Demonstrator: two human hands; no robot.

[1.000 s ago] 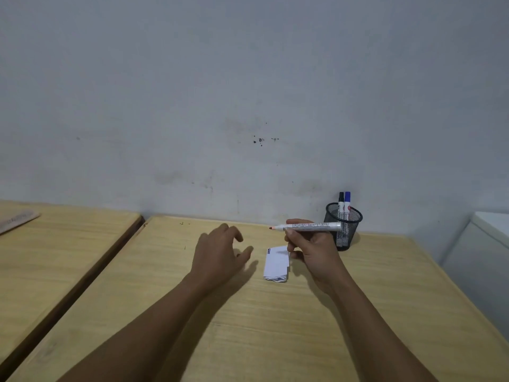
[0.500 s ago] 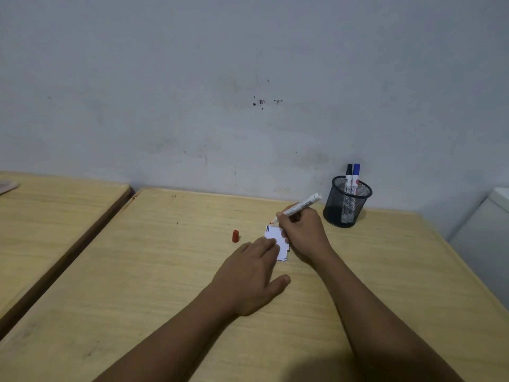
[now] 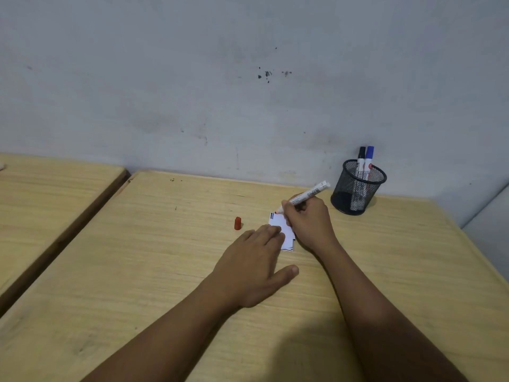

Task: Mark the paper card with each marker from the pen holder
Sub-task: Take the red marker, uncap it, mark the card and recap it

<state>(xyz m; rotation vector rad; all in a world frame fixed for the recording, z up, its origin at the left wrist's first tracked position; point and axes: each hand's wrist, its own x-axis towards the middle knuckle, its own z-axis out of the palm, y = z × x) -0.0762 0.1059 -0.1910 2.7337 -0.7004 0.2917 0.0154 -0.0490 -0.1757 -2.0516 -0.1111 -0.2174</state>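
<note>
On the wooden table (image 3: 137, 271), the left hand (image 3: 253, 268) flattens the paper card (image 3: 281, 227), fingers released, while the right hand's (image 3: 311, 221) grip clasps the tilted marker (image 3: 305, 195).

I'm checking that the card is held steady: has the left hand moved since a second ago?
Yes. The left hand has shifted right, toward the pen holder, and now its fingertips press the card.

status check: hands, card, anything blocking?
Right hand gripping red marker, tip at paper card top edge. Left hand pinning card. Red cap lies clear left; nothing blocking.
</note>
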